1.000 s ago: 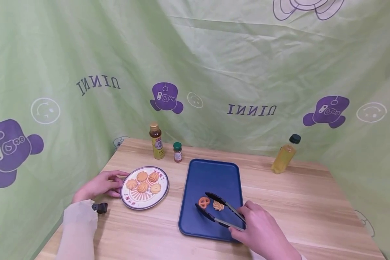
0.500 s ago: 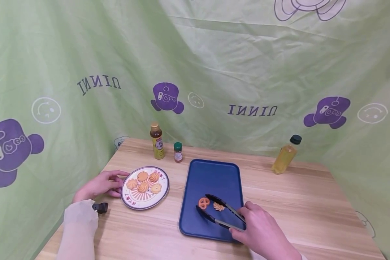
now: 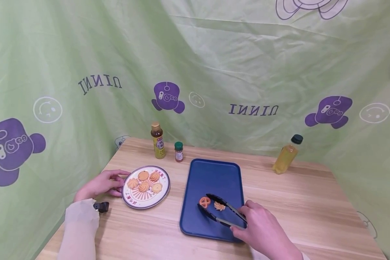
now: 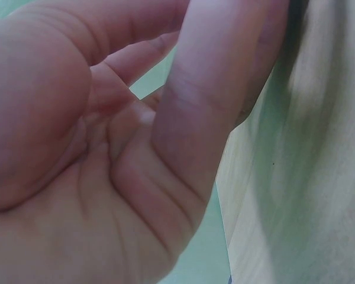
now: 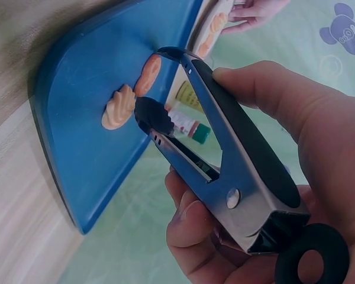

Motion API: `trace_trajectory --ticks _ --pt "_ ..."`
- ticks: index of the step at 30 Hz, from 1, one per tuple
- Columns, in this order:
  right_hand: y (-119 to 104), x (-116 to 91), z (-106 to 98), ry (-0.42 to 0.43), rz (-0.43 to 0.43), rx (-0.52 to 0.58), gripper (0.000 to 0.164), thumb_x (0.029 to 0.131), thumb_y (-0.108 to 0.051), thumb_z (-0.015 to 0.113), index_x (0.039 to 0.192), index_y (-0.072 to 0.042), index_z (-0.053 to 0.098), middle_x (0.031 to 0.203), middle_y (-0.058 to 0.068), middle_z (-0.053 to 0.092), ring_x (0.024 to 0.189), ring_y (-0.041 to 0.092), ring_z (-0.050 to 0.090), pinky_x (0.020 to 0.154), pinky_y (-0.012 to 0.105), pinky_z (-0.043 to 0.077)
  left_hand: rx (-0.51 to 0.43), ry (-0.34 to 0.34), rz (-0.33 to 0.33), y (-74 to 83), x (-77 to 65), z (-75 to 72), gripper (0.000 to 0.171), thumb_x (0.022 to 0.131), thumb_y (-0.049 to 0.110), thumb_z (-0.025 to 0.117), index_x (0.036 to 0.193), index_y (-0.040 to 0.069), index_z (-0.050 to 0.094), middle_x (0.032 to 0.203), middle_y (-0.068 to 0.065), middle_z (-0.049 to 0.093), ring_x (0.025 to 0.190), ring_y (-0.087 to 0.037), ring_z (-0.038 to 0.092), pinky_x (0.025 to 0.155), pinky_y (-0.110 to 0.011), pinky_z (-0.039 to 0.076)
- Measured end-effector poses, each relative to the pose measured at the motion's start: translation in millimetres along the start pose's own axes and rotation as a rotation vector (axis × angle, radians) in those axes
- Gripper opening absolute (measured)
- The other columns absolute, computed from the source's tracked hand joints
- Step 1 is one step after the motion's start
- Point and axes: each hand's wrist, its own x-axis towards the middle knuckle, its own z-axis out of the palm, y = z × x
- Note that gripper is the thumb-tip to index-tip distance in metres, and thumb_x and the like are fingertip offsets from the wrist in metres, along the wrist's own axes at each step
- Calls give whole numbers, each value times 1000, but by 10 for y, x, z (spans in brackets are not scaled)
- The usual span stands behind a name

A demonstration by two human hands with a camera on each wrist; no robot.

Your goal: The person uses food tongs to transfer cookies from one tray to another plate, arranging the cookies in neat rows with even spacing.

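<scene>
My right hand grips a pair of tongs with black tips, thumb on one arm and fingers on the other. The tongs' arms stand apart low over the blue tray, their tips on either side of an orange-brown pretzel-shaped cookie. Between the arms, closer to the hand, lies a swirled cookie. My left hand holds the left rim of a round white plate with red print. Several cookies lie on it. In the left wrist view, bent fingers hide the plate.
A brown-yellow bottle with a gold cap and a small green-capped jar stand behind the plate and tray. A bottle of yellow liquid stands at the back right. A green curtain hangs behind the wooden table.
The tongs and both hands stay nearly in place; the whole scene shifts slightly right in the head view. Both cookies remain on the tray.
</scene>
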Motion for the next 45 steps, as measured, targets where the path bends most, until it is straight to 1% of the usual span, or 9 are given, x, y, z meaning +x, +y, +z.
trace_trajectory --ticks 2,9,15,21,23,30,36,40,45 --pt "-2 4 0 4 -5 2 38 76 -37 102 96 -12 82 83 -4 58 70 12 50 60 26 44 -6 7 -8 2 -1 0 57 109 -6 61 164 -10 44 118 -20 62 92 -20 76 83 -37 76" --pt "-9 25 8 20 -31 7 37 76 -37 101 94 -11 82 80 -5 56 68 12 48 58 26 42 22 -1 7 5 4 -7 57 111 -4 60 164 -12 41 121 -22 64 91 -20 75 81 -35 75" --pt "-48 64 5 50 -54 14 36 76 -38 101 92 -12 80 82 -5 58 67 10 49 57 26 46 20 8 -9 16 4 -5 57 111 -4 60 164 -11 41 122 -23 64 91 -21 76 81 -36 76" --pt "-169 156 -29 68 -87 29 37 77 -38 100 96 -11 83 85 -4 63 70 9 52 58 28 50 29 9 -10 57 -20 9 56 111 -3 60 164 -11 43 121 -23 65 91 -21 76 80 -35 75" --pt "-225 199 -32 76 -103 34 37 78 -38 99 98 -11 83 86 -5 63 71 9 52 59 28 51 32 6 -3 62 -28 12 56 111 -3 60 163 -12 43 121 -24 65 91 -21 76 80 -35 75" --pt "-482 366 20 99 -217 92 39 79 -37 97 101 -7 84 83 -5 59 69 10 45 54 25 39 33 8 0 50 -13 14 56 111 -4 60 164 -12 42 122 -24 65 91 -22 76 80 -36 76" --pt "-797 527 128 57 -287 158 38 82 -33 94 105 -5 84 86 -3 63 71 11 51 57 25 46 48 18 -1 5 5 14 56 111 -2 60 164 -10 44 120 -22 67 90 -22 76 80 -36 75" --pt "-991 632 208 37 -327 190 35 83 -32 92 104 -5 84 85 -3 62 69 11 51 56 25 46 36 24 1 5 12 11 56 110 -3 60 163 -10 45 119 -22 66 90 -22 76 80 -36 76" --pt "-1212 735 291 49 -379 177 33 83 -36 91 97 -7 84 84 -3 63 68 11 52 56 25 46 24 13 10 26 -2 26 56 110 -4 61 163 -12 45 118 -21 67 89 -21 77 80 -36 76"
